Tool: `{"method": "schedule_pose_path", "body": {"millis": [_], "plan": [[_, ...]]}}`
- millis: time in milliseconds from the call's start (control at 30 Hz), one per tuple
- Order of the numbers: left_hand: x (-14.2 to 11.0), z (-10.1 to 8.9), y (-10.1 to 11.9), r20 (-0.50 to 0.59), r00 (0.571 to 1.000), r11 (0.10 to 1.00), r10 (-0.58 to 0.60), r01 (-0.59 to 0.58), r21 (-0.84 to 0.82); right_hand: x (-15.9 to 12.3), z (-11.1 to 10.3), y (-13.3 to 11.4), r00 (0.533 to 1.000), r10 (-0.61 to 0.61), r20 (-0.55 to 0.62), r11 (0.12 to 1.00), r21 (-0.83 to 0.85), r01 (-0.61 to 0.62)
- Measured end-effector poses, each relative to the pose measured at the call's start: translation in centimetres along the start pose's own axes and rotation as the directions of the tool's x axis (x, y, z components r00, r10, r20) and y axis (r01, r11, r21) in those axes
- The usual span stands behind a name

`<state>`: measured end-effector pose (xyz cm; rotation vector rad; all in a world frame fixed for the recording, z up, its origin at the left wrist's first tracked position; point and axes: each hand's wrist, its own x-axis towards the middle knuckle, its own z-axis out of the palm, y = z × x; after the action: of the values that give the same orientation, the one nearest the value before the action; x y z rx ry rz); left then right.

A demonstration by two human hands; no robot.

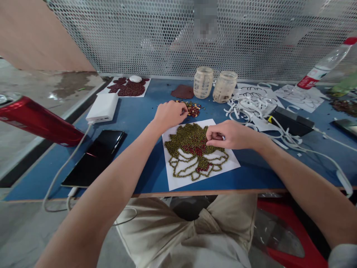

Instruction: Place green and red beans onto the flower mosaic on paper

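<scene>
Two hands over one wide blue bench (139, 115), and what they hover around is a white paper sheet (178, 178) lying flat near the front edge, carrying a lotus-shaped bean mosaic (192, 149) of green beans with a red patch in the middle. The lower petals are only outlined, paper showing inside.

My guess is the sheet is thin and floppy, and I can't tell how firmly the beans are stuck, so lifting by one corner would probably bend it and shed some. Better to slide it or support it from both side margins.

Next down in size: the loose bean pile (192, 108) just behind the sheet. Those beans look hard, tiny and smooth, likely to roll and skitter, so fingertip pinches only.

The left hand (169, 114) is curled with fingertips pressed together at the pile's edge. The right hand (230, 134) rests at the mosaic's upper right, thumb and forefinger pinched; whatever sits between them is too small to see.
</scene>
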<state>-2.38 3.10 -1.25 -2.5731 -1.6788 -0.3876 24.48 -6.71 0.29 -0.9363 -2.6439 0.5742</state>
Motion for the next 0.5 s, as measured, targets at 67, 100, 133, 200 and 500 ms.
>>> {"method": "schedule_pose_path", "body": {"millis": [67, 100, 133, 200, 500], "plan": [[-0.03, -0.03, 0.39, 0.011, 1.000, 1.000, 0.001, -0.002, 0.018, 0.01, 0.10, 0.07, 1.000, -0.011, -0.007, 1.000, -0.009, 0.011], [-0.03, -0.06, 0.59, 0.019, 1.000, 1.000, 0.006, -0.007, 0.027, 0.02, 0.15, 0.10, 1.000, -0.014, -0.009, 1.000, -0.012, 0.014], [-0.03, -0.09, 0.77, 0.027, 1.000, 0.999, 0.011, -0.012, 0.038, 0.03, 0.19, 0.12, 1.000, -0.017, -0.009, 1.000, -0.014, 0.017], [0.01, -0.14, 1.03, 0.043, 0.999, 0.998, 0.014, -0.017, 0.064, 0.05, 0.25, 0.13, 1.000, -0.022, -0.008, 1.000, -0.018, 0.022], [-0.36, -0.98, 0.72, 0.112, 0.977, 0.963, 0.184, -0.156, -0.220, -0.08, 0.21, 0.56, 0.993, 0.005, -0.116, 1.000, -0.017, -0.007]]}}
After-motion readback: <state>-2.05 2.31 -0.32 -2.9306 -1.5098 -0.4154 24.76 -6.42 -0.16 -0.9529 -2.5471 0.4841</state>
